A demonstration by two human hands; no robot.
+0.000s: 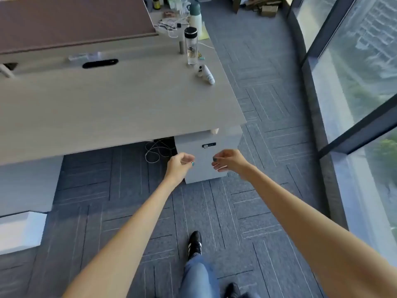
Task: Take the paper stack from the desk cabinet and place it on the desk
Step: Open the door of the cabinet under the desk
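A grey desk cabinet point(206, 154) with a small lock panel stands closed under the right end of the light wooden desk point(107, 108). No paper stack shows; the cabinet's inside is hidden. My left hand point(180, 163) hovers in front of the cabinet's left edge, fingers loosely curled and holding nothing. My right hand point(228, 161) hovers in front of the cabinet's right half, fingers also curled and apart, holding nothing. Neither hand clearly touches the cabinet front.
On the desk's right side stand a clear bottle with a black cap point(190, 47) and a white controller point(206, 74). Cables point(155, 152) hang under the desk. A white box point(20, 230) sits at left. Glass wall point(365, 104) at right. My shoe point(194, 244) is on the carpet.
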